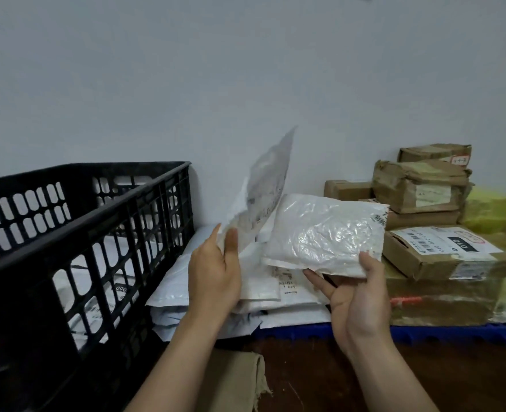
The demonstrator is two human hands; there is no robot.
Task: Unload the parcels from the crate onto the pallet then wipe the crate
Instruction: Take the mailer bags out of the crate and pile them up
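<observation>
The left hand (216,275) pinches the lower corner of a flat white mailer (263,197), which stands nearly upright above it. The right hand (355,295) holds a white padded parcel (323,233), thumb on top and fingers beneath. Between and below both hands lies a pile of white bags (275,295) on a blue pallet (305,330). Left of the left hand stands a black crate (82,227), with more bags visible through its slotted wall. Right of the right hand, brown cardboard boxes (424,254) are stacked on the pallet.
</observation>
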